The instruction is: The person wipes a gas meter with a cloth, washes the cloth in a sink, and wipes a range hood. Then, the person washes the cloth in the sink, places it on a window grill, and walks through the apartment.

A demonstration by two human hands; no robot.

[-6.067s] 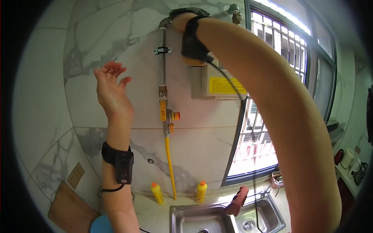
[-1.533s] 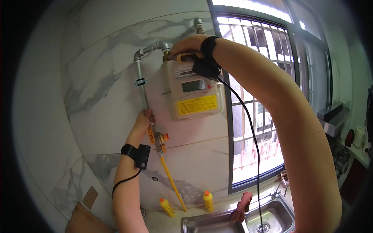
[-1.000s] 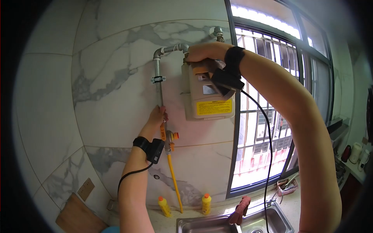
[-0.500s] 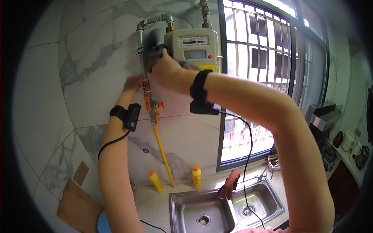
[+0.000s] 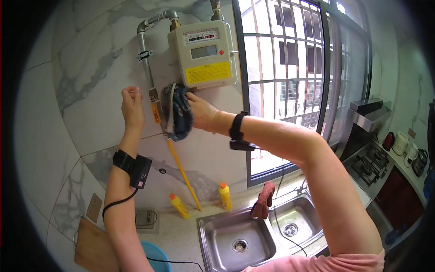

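Observation:
My right hand (image 5: 204, 112) grips a bunched dark blue cloth (image 5: 181, 112) with a pale edge. The cloth lies against the lower part of the gas pipe (image 5: 146, 68), covering the fittings beside the orange valve handle (image 5: 156, 113). My left hand (image 5: 132, 109) is raised just left of the pipe, apart from it. Its fingers are curled in and nothing shows in them. Above the cloth hangs a beige gas meter (image 5: 205, 54) with a yellow label. From the pipe's lower end a yellow hose (image 5: 183, 174) runs down to the counter.
Two yellow bottles (image 5: 179, 206) stand behind the double steel sink (image 5: 206, 245). A reddish-brown cloth (image 5: 263, 200) drapes over the sink divider. A barred window (image 5: 285, 81) is to the right. Lower left are a wooden board (image 5: 95, 249) and a blue basin (image 5: 156, 256). Cables hang from both wrist straps.
My right hand has moved the cloth down from the upper pipe beside the meter to the lower fittings. My left hand has come away from the pipe to the left. The view has shifted.

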